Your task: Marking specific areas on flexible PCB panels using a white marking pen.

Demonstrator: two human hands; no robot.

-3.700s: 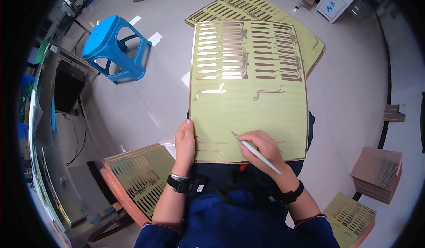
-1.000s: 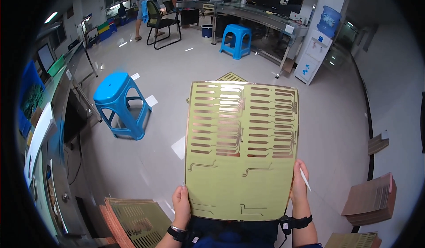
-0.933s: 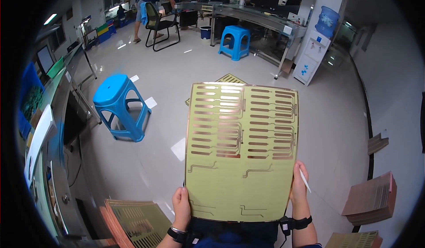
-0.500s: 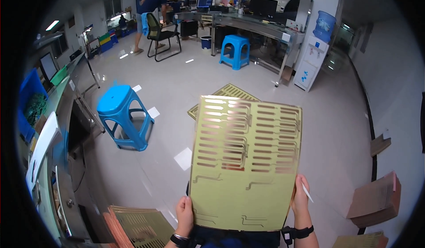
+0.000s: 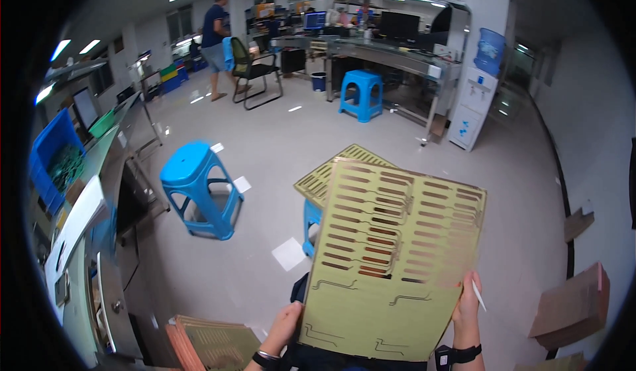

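Observation:
A large yellow-green circuit board panel [image 5: 381, 311] with rows of copper-coloured strips is held up in front of me, tilted slightly clockwise. My left hand [image 5: 285, 323] is closed on its lower left edge. My right hand [image 5: 468, 303] grips the lower right edge, and a thin white pen-like stick [image 5: 479, 296] pokes out from its fingers. Behind the held panel, a similar panel [image 5: 315, 184] rests on a blue stool [image 5: 310, 224], mostly hidden. More panels [image 5: 222, 346] lie stacked at the lower left.
Another blue stool [image 5: 202, 185] stands left of centre, beside a workbench [image 5: 99, 222] with papers. Brown stacked sheets [image 5: 571, 305] lean by the right wall. Further back are a water dispenser [image 5: 474, 109], a third blue stool [image 5: 362, 96], a chair [image 5: 255, 73] and a walking person [image 5: 214, 36].
The held panel has shifted right and turned a little clockwise, both hands still on it. The view has moved, and more of the stool behind shows. The bent-over person now stands upright.

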